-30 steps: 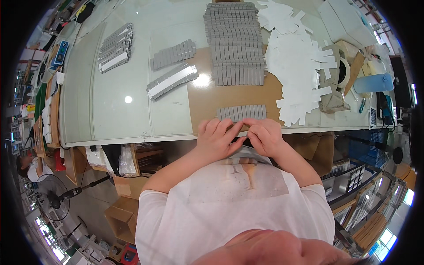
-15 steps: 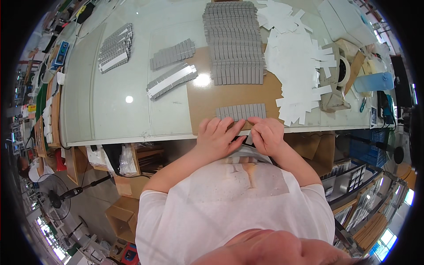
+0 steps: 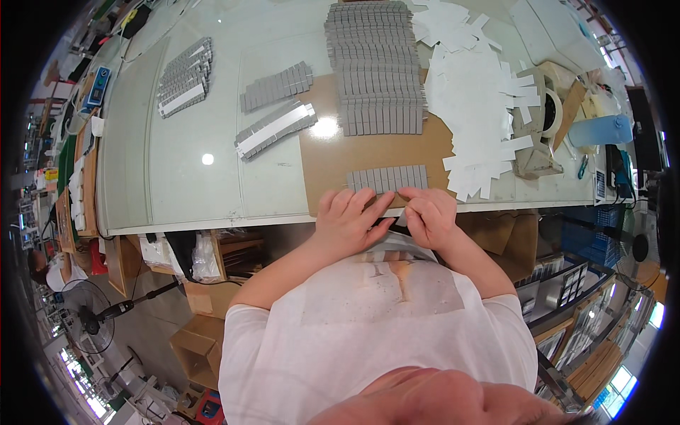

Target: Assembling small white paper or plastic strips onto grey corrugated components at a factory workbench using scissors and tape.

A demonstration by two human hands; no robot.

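Grey strip, fingers near table edge

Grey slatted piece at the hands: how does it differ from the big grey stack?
The slatted piece shows one short row; the big stack shows many overlapping rows. Left hand and right hand are at the slatted piece's near edge; the big stack lies beyond, untouched. Both are grey and ribbed.

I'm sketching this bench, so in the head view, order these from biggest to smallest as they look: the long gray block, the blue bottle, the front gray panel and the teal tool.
1. Long gray block
2. Front gray panel and blue bottle: too alike to rank
3. Teal tool
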